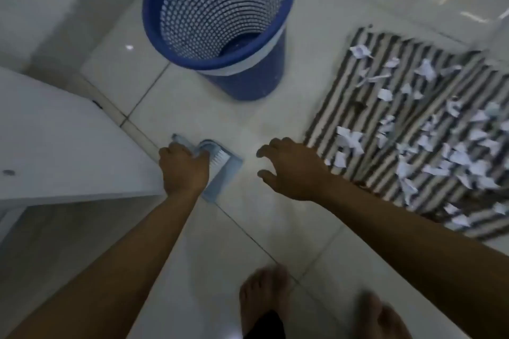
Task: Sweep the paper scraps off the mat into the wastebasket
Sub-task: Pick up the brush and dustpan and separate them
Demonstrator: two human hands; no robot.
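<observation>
A grey and white striped mat (366, 107) lies on the floor at the right, strewn with several white paper scraps (429, 146). Behind the middle stands a blue perforated wastebasket (248, 80), with nothing visible inside. A pale blue dustpan (225, 170) with a small white-bristled brush (220, 155) resting in it lies on the tiles at centre left. My left hand (183, 168) is closed over the handles of the brush and dustpan. My right hand (292, 170) hovers with fingers spread beside the mat's near-left corner, holding nothing.
White furniture (63, 146) juts in from the left, close to the dustpan. The floor is glossy white tile (248, 228). My bare feet (264, 297) stand at the bottom centre and right.
</observation>
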